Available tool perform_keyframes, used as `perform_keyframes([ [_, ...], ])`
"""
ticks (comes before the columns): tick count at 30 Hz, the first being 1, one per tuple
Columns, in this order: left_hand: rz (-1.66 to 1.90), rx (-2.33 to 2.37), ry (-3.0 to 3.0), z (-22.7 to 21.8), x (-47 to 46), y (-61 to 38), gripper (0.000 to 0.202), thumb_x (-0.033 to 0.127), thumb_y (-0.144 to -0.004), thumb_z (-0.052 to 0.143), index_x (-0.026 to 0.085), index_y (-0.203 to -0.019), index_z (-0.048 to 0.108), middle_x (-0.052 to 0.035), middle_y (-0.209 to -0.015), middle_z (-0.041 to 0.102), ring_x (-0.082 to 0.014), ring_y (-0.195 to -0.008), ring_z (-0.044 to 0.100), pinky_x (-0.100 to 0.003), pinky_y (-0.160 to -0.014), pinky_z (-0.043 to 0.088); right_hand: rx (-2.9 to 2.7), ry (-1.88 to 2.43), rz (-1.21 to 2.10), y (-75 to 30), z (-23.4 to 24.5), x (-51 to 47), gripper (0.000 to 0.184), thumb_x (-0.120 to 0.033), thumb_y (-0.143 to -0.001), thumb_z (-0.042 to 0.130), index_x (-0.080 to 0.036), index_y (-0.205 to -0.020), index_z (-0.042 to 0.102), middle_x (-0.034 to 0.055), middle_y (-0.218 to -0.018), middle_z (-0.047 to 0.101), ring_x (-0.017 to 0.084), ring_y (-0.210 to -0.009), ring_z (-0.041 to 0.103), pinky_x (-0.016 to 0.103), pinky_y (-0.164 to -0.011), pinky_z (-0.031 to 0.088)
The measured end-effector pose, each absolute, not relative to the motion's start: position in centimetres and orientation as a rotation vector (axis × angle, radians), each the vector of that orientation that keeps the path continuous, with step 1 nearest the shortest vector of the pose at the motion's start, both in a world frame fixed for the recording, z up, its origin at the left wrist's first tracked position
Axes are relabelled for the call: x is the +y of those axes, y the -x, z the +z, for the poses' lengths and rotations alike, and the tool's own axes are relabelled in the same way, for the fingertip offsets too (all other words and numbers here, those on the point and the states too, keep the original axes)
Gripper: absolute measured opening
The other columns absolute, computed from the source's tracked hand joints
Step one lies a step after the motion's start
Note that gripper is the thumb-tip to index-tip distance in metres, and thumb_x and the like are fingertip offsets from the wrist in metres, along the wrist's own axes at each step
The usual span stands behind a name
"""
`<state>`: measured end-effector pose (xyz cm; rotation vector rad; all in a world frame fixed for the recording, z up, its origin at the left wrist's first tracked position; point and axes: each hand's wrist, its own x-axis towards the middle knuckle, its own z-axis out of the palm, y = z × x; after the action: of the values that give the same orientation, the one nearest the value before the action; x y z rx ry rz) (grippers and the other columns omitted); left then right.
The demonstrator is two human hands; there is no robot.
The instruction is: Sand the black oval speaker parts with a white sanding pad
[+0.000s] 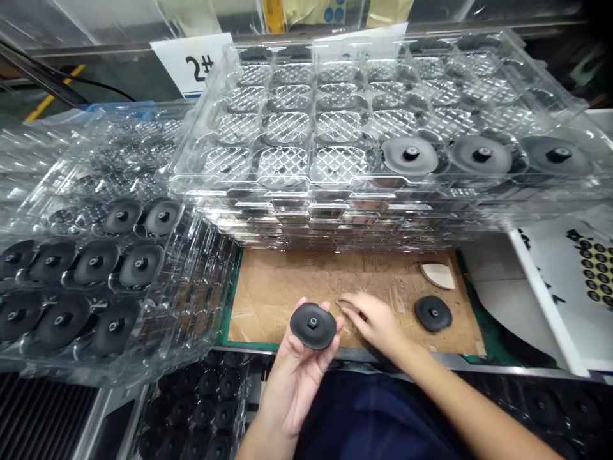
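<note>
A black rounded plastic part with a small raised post at its middle lies in my left hand, gripped by the edges with the post facing up. Just to the right of it is my right hand, thumb and fingers drawn together in a pinch. What they hold, if anything, is too small to make out. Brown cardboard covers the bench beneath both hands. A second black part rests on the cardboard to the right, with a pale wedge-shaped piece behind it.
A tall stack of transparent trays stands at the back, three black parts in its front row. At the left another tray stack holds several more. A white bin with a sheet of round stickers is at right.
</note>
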<state>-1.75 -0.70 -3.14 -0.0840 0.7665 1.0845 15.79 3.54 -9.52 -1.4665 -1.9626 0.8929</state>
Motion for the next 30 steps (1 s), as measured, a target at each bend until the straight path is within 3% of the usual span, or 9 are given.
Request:
perform_keyframes([
  [6,1.068,0.86,-0.019,-2.7,-0.5,0.7,0.048,0.034,-0.066,0.077,0.024,-0.111,0.066,-0.007,-0.111,0.07,-0.0231,-0.104,0.065,-0.032,-0.093,0.05,-1.881,1.328,0.91,-14.5,-0.8,4.5,0.023,-0.024,-0.092,0.045,-0.019,-0.11,0.058,0.005,-0.105,0.067,0.017,-0.095,0.061,0.03,-0.081,0.048],
  [10,1.011,0.97,-0.111,-2.0,-0.3,0.4,0.054,0.031,-0.063,0.08,0.023,-0.113,0.064,-0.0077,-0.111,0.069,-0.0226,-0.101,0.064,-0.029,-0.086,0.052,-2.093,1.163,1.111,-13.5,3.2,2.9,0.021,-0.015,-0.09,0.042,-0.02,-0.099,0.061,0.0017,-0.091,0.068,0.016,-0.081,0.06,0.031,-0.074,0.043],
  [12,1.005,0.98,-0.147,-1.5,-0.1,0.0,0.05,0.03,-0.062,0.081,0.024,-0.109,0.066,-0.0062,-0.109,0.07,-0.0219,-0.098,0.065,-0.029,-0.084,0.053,-2.151,1.148,1.184,-13.6,3.6,2.8,0.021,-0.013,-0.09,0.043,-0.021,-0.099,0.061,0.0005,-0.094,0.069,0.016,-0.083,0.061,0.031,-0.076,0.04],
  [15,0.98,0.918,-0.184,-0.7,0.2,-0.7,0.036,0.029,-0.064,0.079,0.022,-0.098,0.071,-0.0029,-0.091,0.073,-0.0188,-0.091,0.066,-0.029,-0.088,0.051,-2.012,1.176,0.926,-14.0,3.6,2.8,0.022,-0.015,-0.091,0.04,-0.015,-0.103,0.059,0.0056,-0.095,0.068,0.018,-0.083,0.059,0.033,-0.075,0.038],
  [21,0.926,0.803,-0.193,0.0,0.2,-1.0,0.059,0.035,-0.047,0.087,0.024,-0.102,0.07,-0.003,-0.106,0.072,-0.0161,-0.095,0.065,-0.018,-0.083,0.051,-2.103,1.158,1.039,-16.9,4.6,1.1,0.02,-0.009,-0.088,0.044,-0.019,-0.1,0.057,-0.0002,-0.09,0.068,0.013,-0.076,0.058,0.028,-0.07,0.037],
  [24,0.906,0.807,-0.209,0.3,0.1,-1.6,0.047,0.035,-0.053,0.085,0.023,-0.096,0.072,-0.0013,-0.095,0.073,-0.0157,-0.089,0.066,-0.019,-0.078,0.053,-2.098,1.311,0.714,-17.5,4.6,1.6,0.022,-0.012,-0.09,0.041,-0.016,-0.101,0.059,0.0031,-0.082,0.066,0.016,-0.069,0.054,0.032,-0.067,0.033],
  [26,0.877,0.792,-0.266,0.4,0.1,-2.1,0.035,0.036,-0.059,0.082,0.023,-0.09,0.072,-0.0004,-0.084,0.072,-0.0171,-0.084,0.067,-0.02,-0.071,0.055,-2.153,1.099,0.533,-17.4,4.2,2.8,0.028,-0.013,-0.092,0.036,-0.019,-0.096,0.063,0.0018,-0.071,0.062,0.017,-0.064,0.048,0.033,-0.064,0.03],
  [28,0.842,0.781,-0.312,0.5,0.1,-2.3,0.033,0.039,-0.062,0.079,0.023,-0.089,0.072,-0.0001,-0.077,0.07,-0.018,-0.08,0.067,-0.021,-0.065,0.056,-2.215,0.791,0.624,-17.4,3.9,4.0,0.034,-0.013,-0.093,0.034,-0.024,-0.093,0.066,-0.001,-0.066,0.058,0.015,-0.063,0.047,0.032,-0.066,0.032],
  [30,0.826,0.786,-0.326,0.5,0.0,-2.4,0.039,0.044,-0.061,0.079,0.023,-0.093,0.072,-0.0004,-0.078,0.07,-0.0177,-0.079,0.068,-0.021,-0.065,0.056,-2.209,0.771,0.829,-17.4,3.9,4.6,0.031,-0.013,-0.092,0.037,-0.025,-0.097,0.066,-0.0022,-0.071,0.06,0.013,-0.067,0.05,0.03,-0.069,0.034],
])
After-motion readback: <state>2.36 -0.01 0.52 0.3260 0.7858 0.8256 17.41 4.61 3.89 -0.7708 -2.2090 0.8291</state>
